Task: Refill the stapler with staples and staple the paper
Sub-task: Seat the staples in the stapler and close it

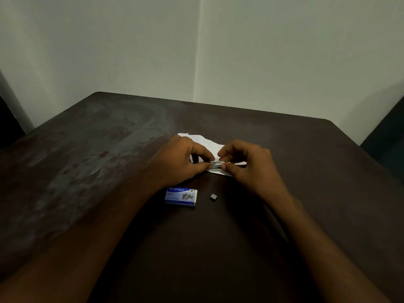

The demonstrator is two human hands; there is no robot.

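I have both hands on the small metal stapler point(216, 164), my left hand point(178, 159) pinching its left end and my right hand point(247, 165) its right, over the crumpled white paper point(209, 145) at twelve o'clock. The blue staple box point(181, 196) and a small grey staple block point(213, 197) lie at six. I judge loading unfinished and stapling still ahead.
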